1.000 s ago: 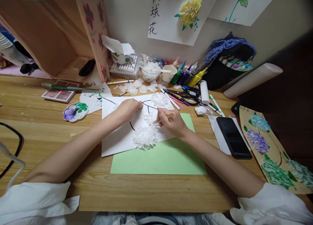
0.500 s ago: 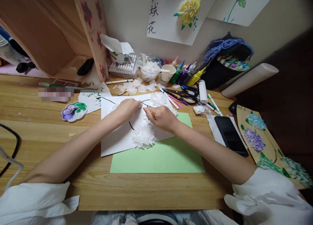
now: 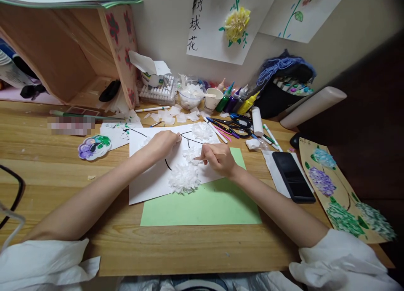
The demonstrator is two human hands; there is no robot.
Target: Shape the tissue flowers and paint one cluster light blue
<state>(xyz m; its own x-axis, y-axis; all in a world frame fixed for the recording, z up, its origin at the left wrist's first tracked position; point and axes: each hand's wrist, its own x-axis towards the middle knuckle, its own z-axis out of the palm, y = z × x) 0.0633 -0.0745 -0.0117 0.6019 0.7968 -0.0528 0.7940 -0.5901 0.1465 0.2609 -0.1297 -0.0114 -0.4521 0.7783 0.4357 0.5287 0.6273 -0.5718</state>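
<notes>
Wooden worktop (image 3: 195,249) fills the foreground, bearing a green sheet (image 3: 202,206) at 5 o'clock, partly under the white paper (image 3: 148,188). On that paper, a large ruffled white tuft (image 3: 184,179) sits at 6 o'clock, a smaller tuft (image 3: 190,154) near the middle. Of the two hands, the right hand (image 3: 219,157), at 3 o'clock, has drawn away from the left hand (image 3: 166,144) since half a second ago, baring more of the smaller tuft; its fingers are curled, any grip unclear. At 11 o'clock, the left hand rests on the paper as before, its grip hidden. Farther, at 12 o'clock, lie paper scraps (image 3: 168,117)
</notes>
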